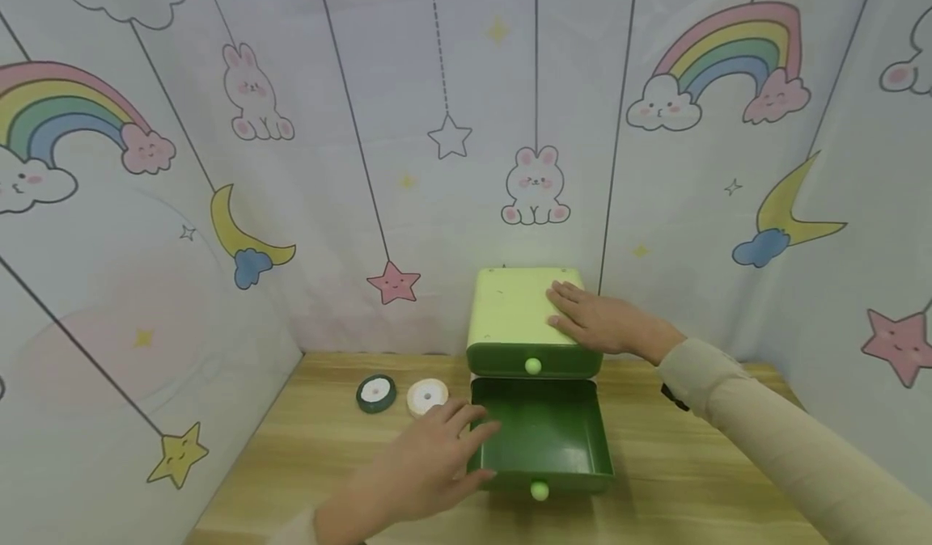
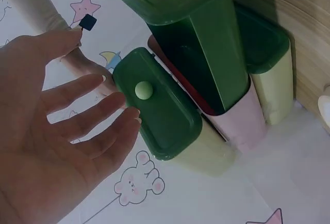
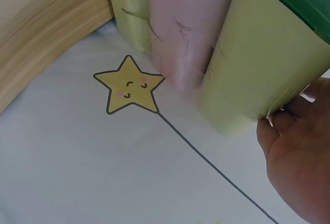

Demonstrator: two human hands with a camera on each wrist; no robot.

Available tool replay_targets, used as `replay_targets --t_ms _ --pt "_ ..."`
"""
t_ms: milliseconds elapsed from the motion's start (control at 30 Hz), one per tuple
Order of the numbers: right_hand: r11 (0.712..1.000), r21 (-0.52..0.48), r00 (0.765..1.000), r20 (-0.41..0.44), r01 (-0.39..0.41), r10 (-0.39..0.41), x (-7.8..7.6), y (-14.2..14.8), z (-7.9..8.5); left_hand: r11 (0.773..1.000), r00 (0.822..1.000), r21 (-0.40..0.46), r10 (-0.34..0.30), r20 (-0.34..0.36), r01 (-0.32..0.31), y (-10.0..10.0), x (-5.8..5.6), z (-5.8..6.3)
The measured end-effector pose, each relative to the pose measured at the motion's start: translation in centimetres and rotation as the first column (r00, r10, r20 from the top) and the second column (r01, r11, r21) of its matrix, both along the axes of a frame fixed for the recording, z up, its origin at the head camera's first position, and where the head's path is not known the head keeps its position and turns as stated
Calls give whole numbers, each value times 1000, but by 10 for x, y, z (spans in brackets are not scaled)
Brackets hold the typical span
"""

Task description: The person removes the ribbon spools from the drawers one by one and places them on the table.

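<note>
A small plastic drawer cabinet (image 1: 510, 306) stands on the table, its top section pale yellow-green and its middle section (image 2: 247, 126) pink. One dark green drawer (image 1: 535, 436) below the top one is pulled out, and its inside looks bare. On the cabinet's top, toward its right edge, my right hand (image 1: 607, 325) rests with fingers extended. My left hand (image 1: 425, 464) is beside the left side of the pulled-out drawer, fingers spread and holding nothing. In the left wrist view, its fingers appear near the closed top drawer (image 2: 170, 115); whether they touch anything, I cannot tell.
Two small rolls, one dark green (image 1: 376, 394) and one cream (image 1: 427, 396), lie left of the cabinet on the wood-grain table (image 1: 291, 448). A white cloth (image 1: 349, 318) printed with rabbits, stars and rainbows hangs behind and at both sides.
</note>
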State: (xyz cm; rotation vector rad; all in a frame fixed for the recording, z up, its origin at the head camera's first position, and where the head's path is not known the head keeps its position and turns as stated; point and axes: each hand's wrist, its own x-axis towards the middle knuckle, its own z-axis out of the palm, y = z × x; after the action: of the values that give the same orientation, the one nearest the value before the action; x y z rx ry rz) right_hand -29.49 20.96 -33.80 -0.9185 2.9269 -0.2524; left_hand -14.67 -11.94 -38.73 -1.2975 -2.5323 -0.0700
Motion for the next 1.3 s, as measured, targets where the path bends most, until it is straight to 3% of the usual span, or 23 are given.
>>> replay_targets --t_ms 100,300,500,567,667,733,867,933,967,1033,1167,1233,1300 --pt "1000 -6 1000 2 2 -2 0 -1 0 1000 998 20 -17 -52 18 6 4 -4" --pt "1000 -4 1000 -10 11 -11 -2 0 0 999 996 18 -48 -72 50 17 9 -10" --pt "1000 1 1000 -6 8 -8 -1 0 0 995 986 16 -95 -135 98 25 16 -16" --pt "1000 1 1000 -9 6 -6 -1 0 0 993 987 27 -107 -122 111 27 19 -18" --pt "1000 1 1000 -18 4 -4 -1 -1 -1 994 982 22 -103 -161 108 33 23 -24" --pt "1000 -1 1000 -22 3 -3 -2 -1 -2 993 968 22 -104 -227 112 37 25 -30" --pt "1000 3 1000 -19 6 -6 -1 -1 -3 989 895 39 -115 -431 146 46 27 -46" --pt "1000 8 1000 -19 7 -6 0 0 -3 984 862 48 -125 -491 170 49 28 -55" --pt "1000 8 1000 -19 7 -6 0 0 -3 983 854 49 -129 -503 178 50 28 -58" --pt "1000 6 1000 -21 6 -6 0 0 -4 982 857 43 -139 -497 184 53 30 -65" --pt "1000 -1 1000 -20 9 -9 0 0 -4 987 884 -26 -152 -442 157 56 35 -75" --pt "1000 -1 1000 -20 9 -9 0 0 -4 987 882 -70 -160 -444 144 58 36 -79" --pt "1000 0 1000 -22 6 -6 0 -1 -4 985 860 -104 -170 -482 136 60 36 -85"
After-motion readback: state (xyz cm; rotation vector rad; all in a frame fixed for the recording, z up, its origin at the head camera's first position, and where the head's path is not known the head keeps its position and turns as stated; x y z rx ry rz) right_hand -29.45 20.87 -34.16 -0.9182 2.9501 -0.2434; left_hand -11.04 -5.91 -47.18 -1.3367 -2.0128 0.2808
